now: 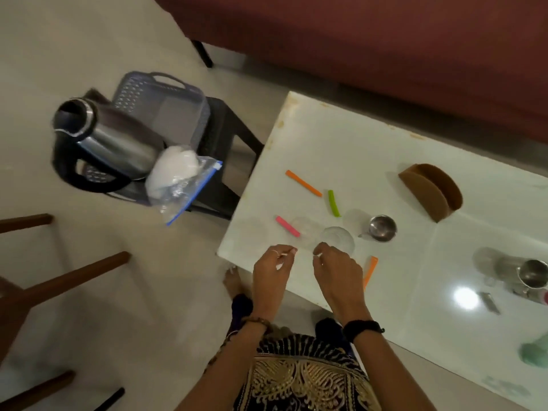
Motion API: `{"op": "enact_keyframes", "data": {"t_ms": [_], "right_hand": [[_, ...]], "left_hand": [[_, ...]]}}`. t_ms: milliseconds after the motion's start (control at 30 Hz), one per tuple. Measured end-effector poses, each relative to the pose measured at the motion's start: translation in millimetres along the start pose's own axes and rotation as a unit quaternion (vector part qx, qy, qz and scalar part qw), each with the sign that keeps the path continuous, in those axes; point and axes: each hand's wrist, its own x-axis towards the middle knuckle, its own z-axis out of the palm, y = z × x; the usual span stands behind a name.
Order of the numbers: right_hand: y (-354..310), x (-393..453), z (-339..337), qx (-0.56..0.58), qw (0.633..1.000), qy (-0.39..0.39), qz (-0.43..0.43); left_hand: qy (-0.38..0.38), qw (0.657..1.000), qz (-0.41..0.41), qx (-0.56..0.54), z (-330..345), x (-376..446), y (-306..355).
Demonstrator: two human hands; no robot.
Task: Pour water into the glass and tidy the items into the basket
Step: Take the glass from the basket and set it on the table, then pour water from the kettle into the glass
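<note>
a home living room was shown. a red sofa [370, 48] was set behind a low white counter [311, 137], with pale floor tiles [59, 40] seen all around. a steel electric kettle [109, 140] was laid in a plastic basket [178, 96] on a dark stool [231, 137], and wooden chair legs [68, 280] were seen beside it.

The kettle [100, 140] looks smeared, and it covers part of the basket [166, 105] behind it. The clear glass [338, 238] is faint and hard to see. The right hand [338, 271] hides one end of an orange stick [370, 269]. A green thing [535, 353] runs off the right edge. The small grey thing [489, 302] near the bright spot is too blurry to tell.
</note>
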Motion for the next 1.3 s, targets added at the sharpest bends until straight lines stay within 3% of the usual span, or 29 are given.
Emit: {"op": "enact_keyframes", "data": {"t_ms": [133,300,433,567,700,800,900,1000,1067,1167,1300], "right_hand": [[-128.1,5.1,-2.0,0.157,0.983,0.039,-0.086],[-294.2,39.8,45.5,0.342,0.933,0.019,-0.107],[-389.4,77.3,100.4,0.442,0.892,-0.039,-0.084],[-446.8,108.5,140.8,0.466,0.881,-0.050,-0.058],[-476.5,129.9,166.3,0.538,0.843,-0.017,-0.026],[-493.0,146.7,177.9,0.592,0.804,0.047,0.003],[-502.2,155.7,181.2,0.618,0.774,0.129,0.044],[-498.8,164.5,166.2,0.586,0.785,0.197,0.036],[-493.5,165.1,148.9,0.586,0.778,0.222,0.034],[-483.1,145.2,122.1,0.602,0.767,0.221,0.023],[-446.6,94.3,74.7,0.568,0.794,0.210,-0.043]], "left_hand": [[0.142,0.967,-0.104,-0.186,-109.1,15.8,-8.5],[0.287,0.898,-0.164,-0.292,-258.9,78.9,-54.9],[0.268,0.910,-0.190,-0.252,-344.8,156.3,-107.5],[0.160,0.965,-0.183,-0.100,-384.4,225.9,-146.5],[0.076,0.983,-0.155,-0.061,-389.5,275.2,-160.1],[0.082,0.968,-0.203,-0.126,-385.5,294.8,-168.5],[0.105,0.964,-0.212,-0.120,-384.7,299.8,-175.9],[0.097,0.968,-0.206,-0.107,-385.2,297.9,-174.1],[0.088,0.981,-0.167,-0.040,-385.9,294.8,-169.9],[0.116,0.988,-0.100,0.030,-383.9,281.5,-156.1],[0.167,0.986,0.002,0.005,-363.9,238.3,-120.7]]}}
